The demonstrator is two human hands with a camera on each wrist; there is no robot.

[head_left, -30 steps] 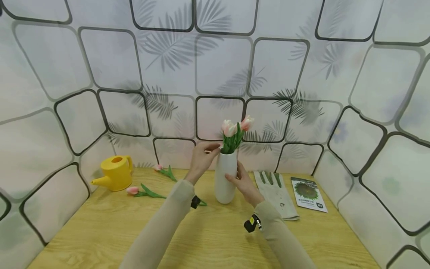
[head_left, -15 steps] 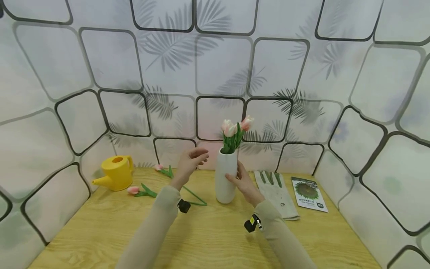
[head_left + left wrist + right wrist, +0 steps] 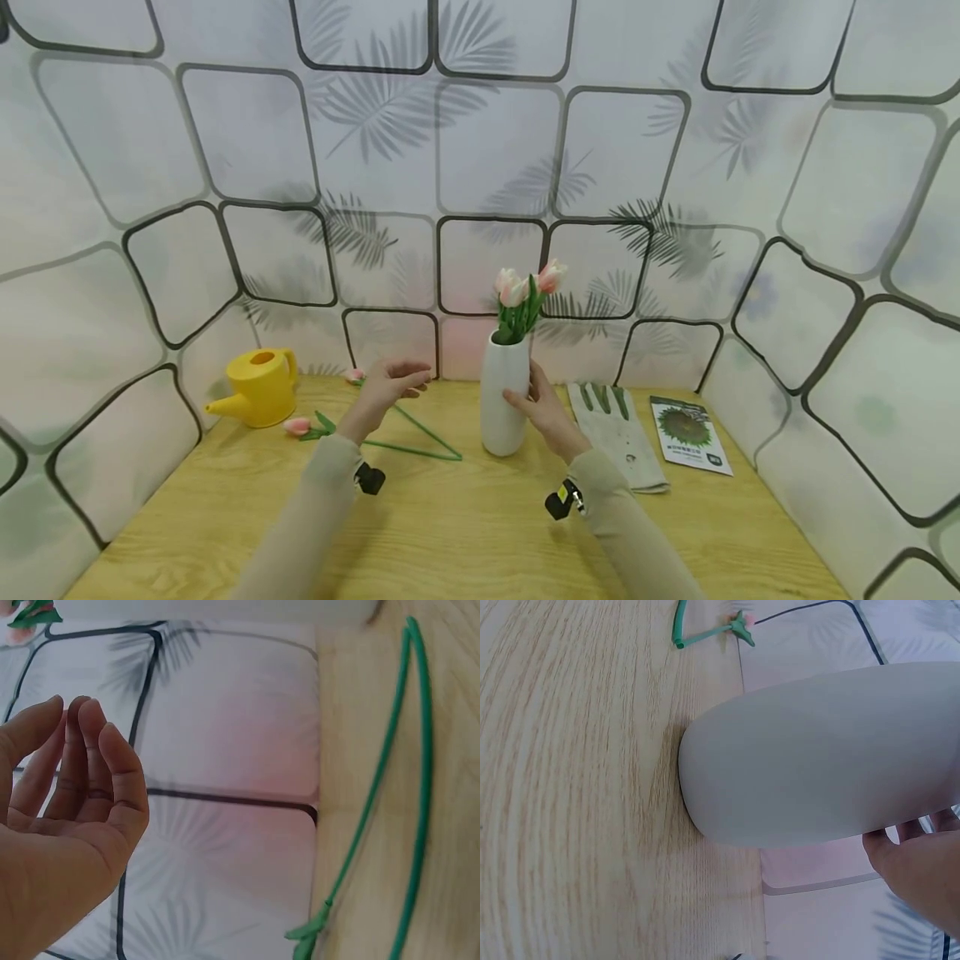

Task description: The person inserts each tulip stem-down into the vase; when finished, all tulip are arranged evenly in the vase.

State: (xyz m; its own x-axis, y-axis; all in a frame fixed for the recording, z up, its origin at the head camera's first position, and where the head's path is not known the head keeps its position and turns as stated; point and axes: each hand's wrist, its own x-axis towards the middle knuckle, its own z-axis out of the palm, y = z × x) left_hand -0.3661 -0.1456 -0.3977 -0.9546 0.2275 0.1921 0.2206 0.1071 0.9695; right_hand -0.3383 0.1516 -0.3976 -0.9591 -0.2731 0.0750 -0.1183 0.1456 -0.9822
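A tall white vase (image 3: 501, 408) stands upright on the wooden table, with several pink-and-white tulips (image 3: 514, 292) in its mouth. My right hand (image 3: 551, 412) holds the vase's right side, thumb in front and fingers behind; in the right wrist view the vase (image 3: 810, 757) hides part of the fingers. My left hand (image 3: 385, 392) is in the air left of the vase, its fingers loosely bent and holding nothing, as the left wrist view of the hand (image 3: 82, 787) also shows. Below it, two loose tulips lie on the table: a near one (image 3: 297, 426) and a far one (image 3: 355, 377), their stem ends meeting.
A yellow watering can (image 3: 262, 387) stands at the back left, spout toward the left. Right of the vase lies a pale glove (image 3: 618, 442) with green-marked fingers, then a seed packet (image 3: 688, 433) with a sunflower picture. A patterned wall (image 3: 495, 167) encloses the table's back and sides.
My left hand has come away from the vase's mouth, moving left and down over the loose tulips. My right hand keeps its hold on the vase, which has stayed in place.
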